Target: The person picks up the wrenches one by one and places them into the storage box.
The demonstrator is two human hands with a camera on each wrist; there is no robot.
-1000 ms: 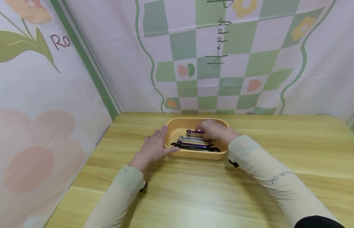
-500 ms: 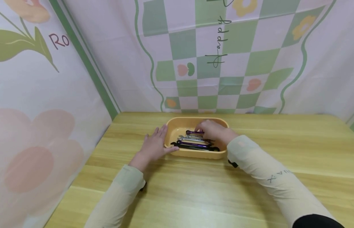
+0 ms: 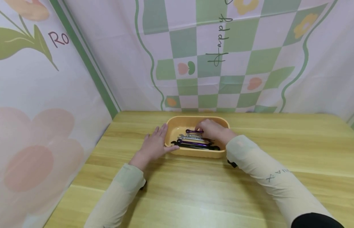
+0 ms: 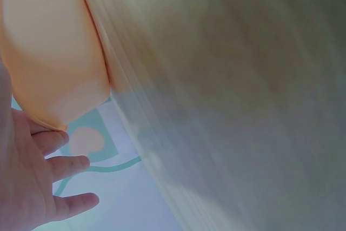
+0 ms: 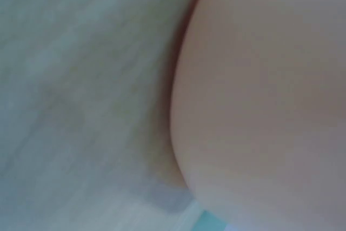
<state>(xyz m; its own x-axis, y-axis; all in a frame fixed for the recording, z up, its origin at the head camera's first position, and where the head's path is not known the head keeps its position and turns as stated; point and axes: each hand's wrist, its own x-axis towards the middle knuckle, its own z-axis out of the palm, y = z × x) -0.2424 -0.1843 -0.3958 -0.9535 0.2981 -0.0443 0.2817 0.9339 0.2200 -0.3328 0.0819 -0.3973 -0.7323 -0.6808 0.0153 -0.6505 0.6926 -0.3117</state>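
A yellow-orange plastic box (image 3: 203,154) sits near the table's back edge. Inside lie several wrenches in a rough row: a black wrench (image 3: 191,146) at the front, a long purple wrench (image 3: 192,143), and silver wrenches (image 3: 191,138) behind. My left hand (image 3: 154,144) rests on the box's left end, fingers straight along the outer wall and thumb over the front rim. Reaching in over the right end, my right hand (image 3: 212,129) pinches a small purple wrench (image 3: 191,131) at the back; its right part is hidden. The right wrist view shows only the box wall (image 5: 259,101).
The wooden table (image 3: 199,190) extends around the box on the left, right and front. Behind it hangs a checkered green and white cloth (image 3: 208,85), and a flower-printed cloth (image 3: 42,88) covers the left side.
Both hands and the wrenches stay practically in place. The right forearm shifts very slightly left, and the head view tilts a little.
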